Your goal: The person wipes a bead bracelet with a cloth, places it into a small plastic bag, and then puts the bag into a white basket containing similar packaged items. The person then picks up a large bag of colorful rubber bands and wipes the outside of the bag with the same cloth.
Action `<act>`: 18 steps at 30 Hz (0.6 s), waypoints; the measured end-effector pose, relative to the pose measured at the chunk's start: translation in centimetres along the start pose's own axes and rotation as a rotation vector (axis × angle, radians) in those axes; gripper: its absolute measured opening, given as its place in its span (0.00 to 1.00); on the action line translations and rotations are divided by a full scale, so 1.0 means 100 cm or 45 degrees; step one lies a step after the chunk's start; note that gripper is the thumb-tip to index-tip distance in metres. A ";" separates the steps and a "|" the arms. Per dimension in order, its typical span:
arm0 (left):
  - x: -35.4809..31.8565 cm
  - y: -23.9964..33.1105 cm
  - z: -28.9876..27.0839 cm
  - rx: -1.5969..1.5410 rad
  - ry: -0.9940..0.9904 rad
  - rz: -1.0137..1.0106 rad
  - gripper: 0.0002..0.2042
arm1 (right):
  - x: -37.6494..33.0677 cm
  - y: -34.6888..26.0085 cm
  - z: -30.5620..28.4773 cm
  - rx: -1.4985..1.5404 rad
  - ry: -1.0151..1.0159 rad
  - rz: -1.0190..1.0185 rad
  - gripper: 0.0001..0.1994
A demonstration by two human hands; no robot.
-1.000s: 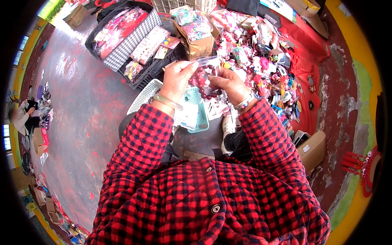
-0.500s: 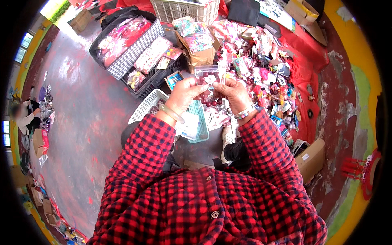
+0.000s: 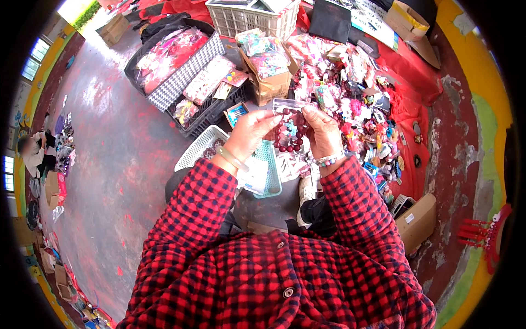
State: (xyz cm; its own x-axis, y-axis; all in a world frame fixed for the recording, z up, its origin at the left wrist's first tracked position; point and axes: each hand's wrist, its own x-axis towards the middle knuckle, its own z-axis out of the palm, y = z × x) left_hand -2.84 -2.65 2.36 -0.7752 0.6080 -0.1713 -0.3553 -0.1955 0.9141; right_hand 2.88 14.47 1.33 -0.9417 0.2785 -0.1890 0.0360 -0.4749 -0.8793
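A clear plastic bag (image 3: 291, 102) is stretched between my two hands at chest height. Inside it hangs a loop of dark red beads (image 3: 291, 147), a bracelet by its look. My left hand (image 3: 247, 133) pinches the bag's left side near the top, thumb against fingers. My right hand (image 3: 325, 134) grips the upper right corner, with the thumb on the front. Below the hands is a turquoise plastic basket (image 3: 275, 183) with white packets (image 3: 253, 174) in it. Beside it stands a white plastic basket (image 3: 192, 155) that holds more dark beads.
A wide heap of small packaged trinkets (image 3: 350, 98) lies on red cloth (image 3: 419, 82) ahead to the right. Further off are a cardboard box (image 3: 272, 85), a black crate (image 3: 216, 116) and a patterned bin (image 3: 175, 82). Far left, another person (image 3: 34, 153) sits by goods.
The bag has shifted slightly to the right. My left hand has moved up toward its top edge, and my right thumb has slid to the upper corner, uncovering more of the beads.
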 end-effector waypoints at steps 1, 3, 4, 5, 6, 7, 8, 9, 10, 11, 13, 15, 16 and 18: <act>0.000 -0.001 -0.001 0.037 0.028 0.026 0.11 | -0.001 0.000 0.000 -0.014 0.001 0.002 0.13; 0.000 -0.001 -0.003 0.111 0.078 0.078 0.11 | -0.002 -0.001 0.001 -0.007 0.018 -0.013 0.13; 0.003 -0.005 -0.006 0.022 0.064 0.055 0.11 | -0.002 -0.001 0.002 -0.006 0.025 -0.011 0.13; 0.003 -0.006 -0.006 -0.008 0.062 0.049 0.10 | -0.002 -0.002 0.002 -0.006 0.032 -0.009 0.14; 0.001 -0.003 -0.004 -0.038 0.060 0.042 0.09 | -0.002 -0.002 0.002 -0.011 0.028 -0.006 0.14; 0.000 -0.002 -0.002 -0.067 0.059 0.036 0.09 | -0.002 -0.002 0.001 -0.016 0.025 -0.003 0.14; 0.002 -0.006 -0.006 0.148 0.081 0.136 0.09 | -0.002 -0.002 0.001 -0.021 0.021 0.000 0.14; 0.004 -0.010 -0.010 0.365 0.105 0.237 0.09 | -0.002 -0.003 0.001 -0.027 0.020 0.010 0.13; 0.005 -0.013 -0.013 0.581 0.129 0.338 0.09 | -0.002 -0.003 0.002 -0.032 0.018 0.021 0.13; 0.004 -0.015 -0.014 0.664 0.162 0.386 0.09 | -0.002 -0.003 0.002 -0.037 0.017 0.031 0.13; 0.002 -0.011 -0.008 0.828 0.222 0.483 0.09 | -0.002 -0.003 0.003 0.017 0.029 0.061 0.11; 0.001 -0.010 -0.005 0.729 0.239 0.429 0.09 | -0.002 -0.002 0.002 0.069 0.046 0.084 0.10; 0.000 -0.009 -0.004 0.681 0.249 0.402 0.09 | 0.000 -0.001 0.001 0.095 0.057 0.091 0.09; 0.002 -0.010 -0.007 0.624 0.183 0.442 0.09 | 0.000 -0.001 0.001 0.115 0.078 0.090 0.09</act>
State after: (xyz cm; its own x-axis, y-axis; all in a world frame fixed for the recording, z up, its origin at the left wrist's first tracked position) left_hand -3.05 -2.87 1.16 -0.8772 0.4561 0.1501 0.1854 0.0332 0.9821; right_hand 2.88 14.44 1.51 -0.9156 0.2908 -0.2778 0.0687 -0.5675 -0.8205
